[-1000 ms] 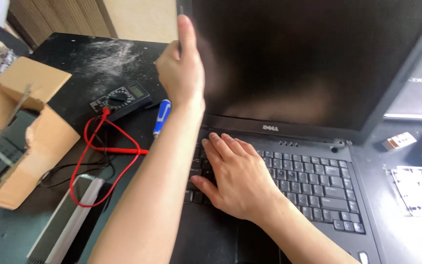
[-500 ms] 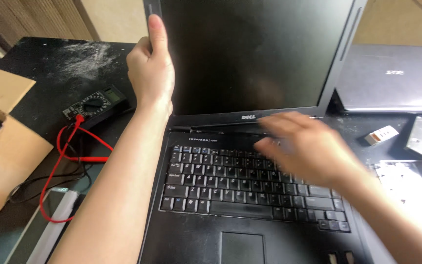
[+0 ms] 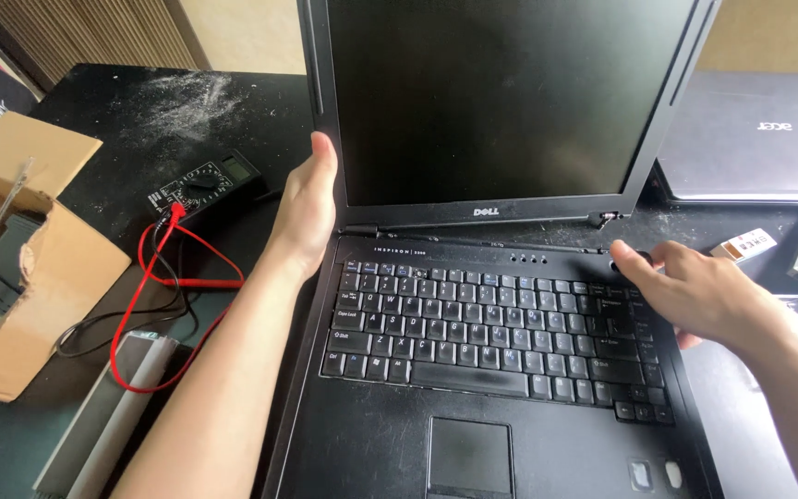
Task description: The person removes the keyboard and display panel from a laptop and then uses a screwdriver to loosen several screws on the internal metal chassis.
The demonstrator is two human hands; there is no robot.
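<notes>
So the big old black plastic laptop is sitting open in the middle of the dusty black desk, screen dark. The left hand is gripping the left edge of the lid down near the hinge, and the right hand is lying loose over the keyboard's top right corner, one fingertip touching the round button there, not gripping anything.

Worth worrying about, I'd say: that hinge looks tired, so pulling the lid from one side could twist or crack it. The red probe leads of the black multimeter are looping right beside the left forearm, easy to snag.

The torn cardboard box at far left is holding dark flat parts; can't tell what.
</notes>
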